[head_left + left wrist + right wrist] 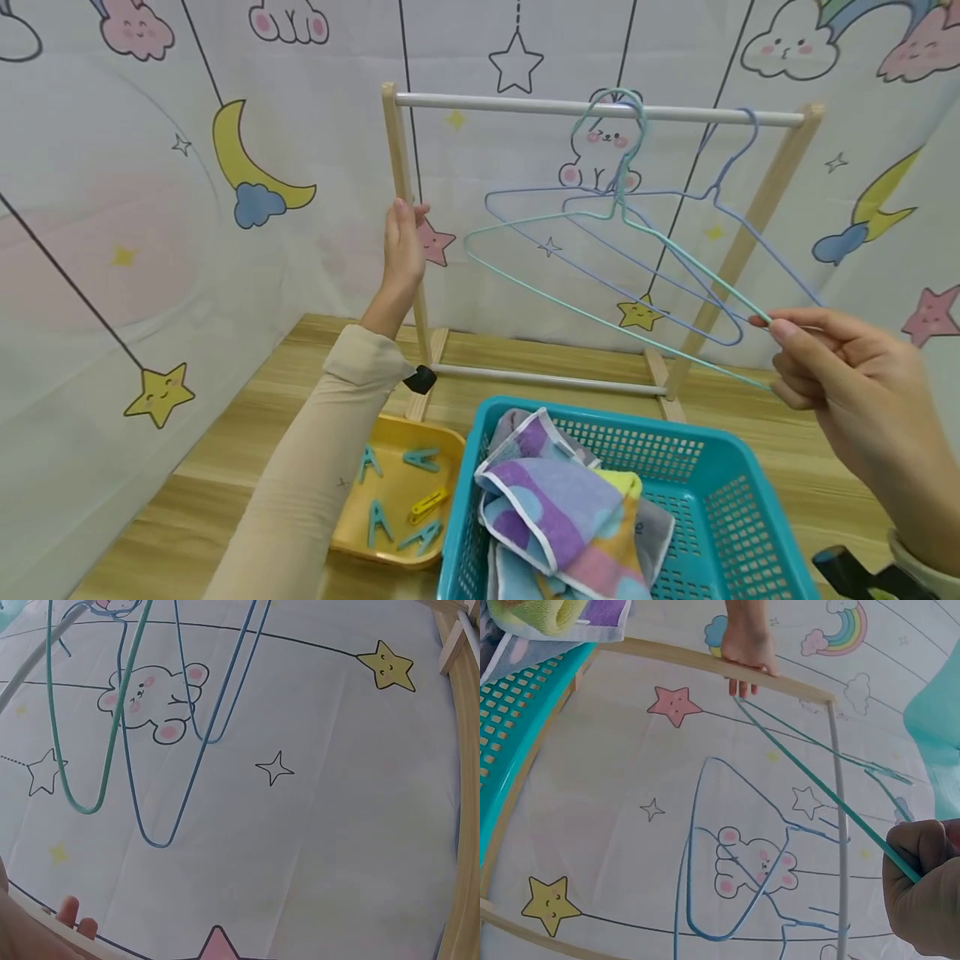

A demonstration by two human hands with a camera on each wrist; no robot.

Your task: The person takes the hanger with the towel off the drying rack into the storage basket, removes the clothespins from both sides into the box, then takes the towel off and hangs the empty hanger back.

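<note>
My left hand (403, 250) grips the left wooden post (397, 150) of a small drying rack, with fingertips showing past its inner side. On the right, my right hand (855, 375) pinches the near end of a mint-green wire hanger (726, 292) between thumb and fingers. The green hook reaches up to the rack's metal rod (510, 104), overlapping it in the head view. Behind it, blue wire hangers (752, 133) hang from the same rod. The right wrist view shows the right fingers curled round the green wire.
A teal basket (750, 467) holding folded patterned towels (555, 508) stands in front of the rack. To its left lies a yellow tray (352, 533) with several teal clothespins (378, 523) and a yellow one (427, 506). A cartoon-printed cloth (315, 275) covers the walls behind.
</note>
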